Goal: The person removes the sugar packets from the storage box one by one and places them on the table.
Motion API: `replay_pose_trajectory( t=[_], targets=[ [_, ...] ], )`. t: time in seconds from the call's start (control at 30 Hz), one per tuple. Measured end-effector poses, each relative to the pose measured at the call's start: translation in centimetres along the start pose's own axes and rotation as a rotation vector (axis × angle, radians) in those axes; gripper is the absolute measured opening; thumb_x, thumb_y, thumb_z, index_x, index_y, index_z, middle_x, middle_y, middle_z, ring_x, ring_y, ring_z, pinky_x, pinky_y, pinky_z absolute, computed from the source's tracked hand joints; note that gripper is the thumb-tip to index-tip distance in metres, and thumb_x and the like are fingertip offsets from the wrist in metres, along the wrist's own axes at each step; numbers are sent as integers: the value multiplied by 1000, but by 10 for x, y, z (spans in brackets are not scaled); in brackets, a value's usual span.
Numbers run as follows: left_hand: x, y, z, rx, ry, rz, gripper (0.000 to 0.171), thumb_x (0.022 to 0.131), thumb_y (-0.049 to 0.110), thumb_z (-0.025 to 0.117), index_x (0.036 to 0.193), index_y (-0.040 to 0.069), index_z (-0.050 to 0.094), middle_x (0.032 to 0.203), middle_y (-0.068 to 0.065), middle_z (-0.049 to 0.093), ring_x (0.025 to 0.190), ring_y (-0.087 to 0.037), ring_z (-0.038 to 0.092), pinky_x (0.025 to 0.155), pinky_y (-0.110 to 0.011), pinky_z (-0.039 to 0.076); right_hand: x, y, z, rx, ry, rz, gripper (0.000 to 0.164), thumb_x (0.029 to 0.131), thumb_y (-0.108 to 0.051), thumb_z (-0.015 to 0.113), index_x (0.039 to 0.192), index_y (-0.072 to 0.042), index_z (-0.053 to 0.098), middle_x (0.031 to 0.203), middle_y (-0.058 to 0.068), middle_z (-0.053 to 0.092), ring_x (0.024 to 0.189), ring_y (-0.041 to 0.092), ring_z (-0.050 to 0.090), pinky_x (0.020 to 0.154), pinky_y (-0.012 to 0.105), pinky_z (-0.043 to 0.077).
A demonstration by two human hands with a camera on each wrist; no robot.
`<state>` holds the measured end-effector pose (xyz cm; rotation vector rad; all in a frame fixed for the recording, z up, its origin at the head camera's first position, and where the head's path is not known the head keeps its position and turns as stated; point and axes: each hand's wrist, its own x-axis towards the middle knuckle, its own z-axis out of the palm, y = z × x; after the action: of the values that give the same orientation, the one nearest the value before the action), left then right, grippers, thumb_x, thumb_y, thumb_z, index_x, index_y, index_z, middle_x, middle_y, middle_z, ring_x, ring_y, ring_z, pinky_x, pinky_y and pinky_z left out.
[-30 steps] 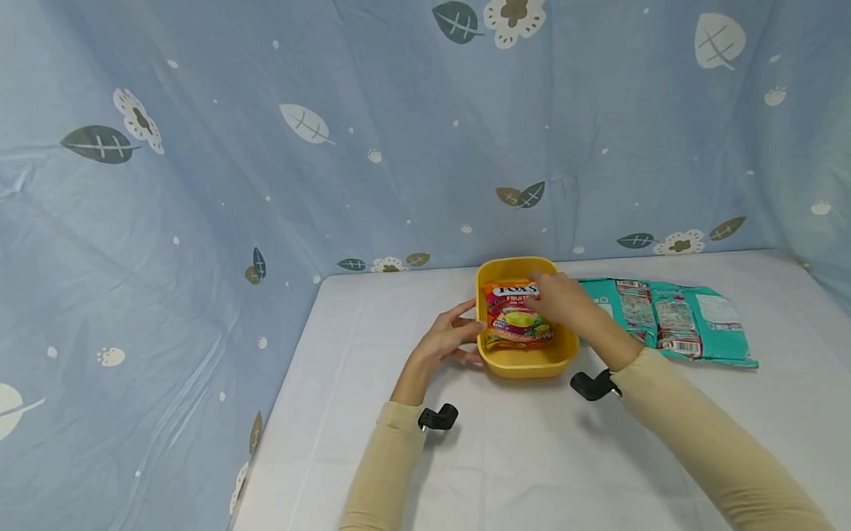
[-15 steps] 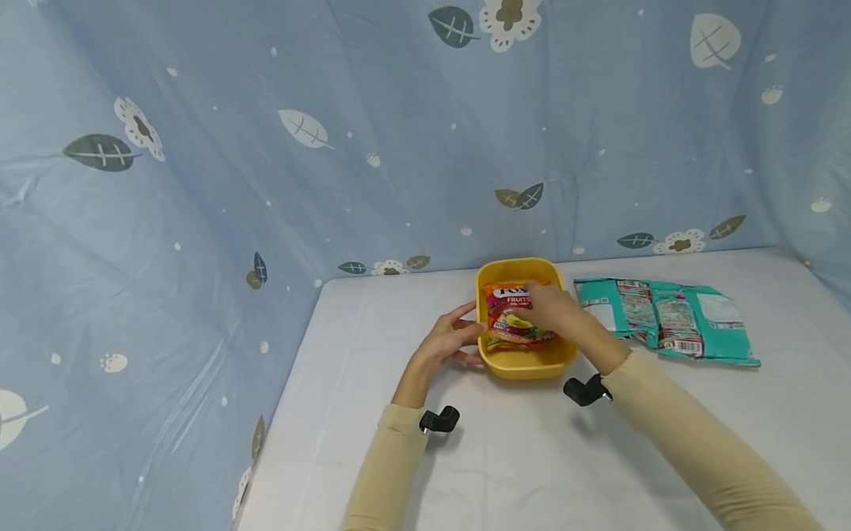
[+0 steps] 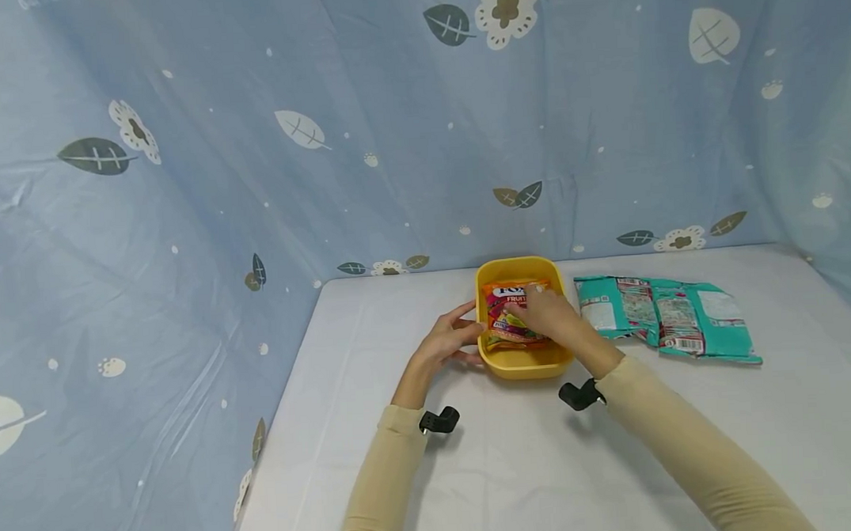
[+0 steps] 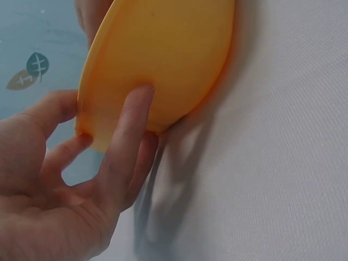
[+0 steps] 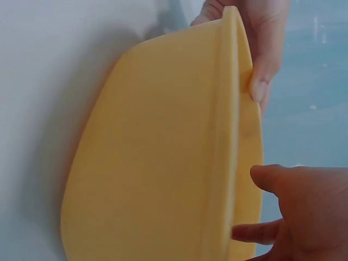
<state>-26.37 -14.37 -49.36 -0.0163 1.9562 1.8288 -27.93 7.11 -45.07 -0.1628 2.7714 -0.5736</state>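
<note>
A yellow plastic tub (image 3: 519, 370) sits on the table with a red and orange bag of Fox's fruit candy (image 3: 506, 325) lying inside. My left hand (image 3: 445, 337) grips the tub's left side, thumb hooked over the rim and fingers against the outer wall, as the left wrist view shows around the tub wall (image 4: 168, 49). My right hand (image 3: 552, 317) reaches in over the right rim, fingertips down at the bag's upper right part. In the right wrist view its thumb and a finger stand apart above the rim; the other fingertips are hidden.
Right of the tub lie teal printed packets (image 3: 663, 318), side by side on the white-covered table (image 3: 506, 468). A blue curtain (image 3: 394, 203) with leaf and flower prints hangs behind and on the left.
My right hand has shifted slightly left and toward me, across the candy bag, uncovering more of the teal packets. My left hand stays on the tub.
</note>
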Motion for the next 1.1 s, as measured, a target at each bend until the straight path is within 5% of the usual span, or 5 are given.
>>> replay_pose_trajectory(
  t=[0.6,1.1],
  targets=[
    [-1,0,1,3,-1,12,61,94,18,67,149,30,42,128,-18,59,101,-29,69,73,-51,64,0,-4,6,24,31,33,76,98,-51,51,143,8,34,134,35,51,117,47,56,106,60,48],
    [-1,0,2,15,12,6,60,93,19,68,147,32,45,125,-18,58,100,-30,69,71,-50,64,-3,-3,-3,87,46,2,71,97,-44,58,137,10,37,114,28,62,81,29,63,78,41,65]
  ],
)
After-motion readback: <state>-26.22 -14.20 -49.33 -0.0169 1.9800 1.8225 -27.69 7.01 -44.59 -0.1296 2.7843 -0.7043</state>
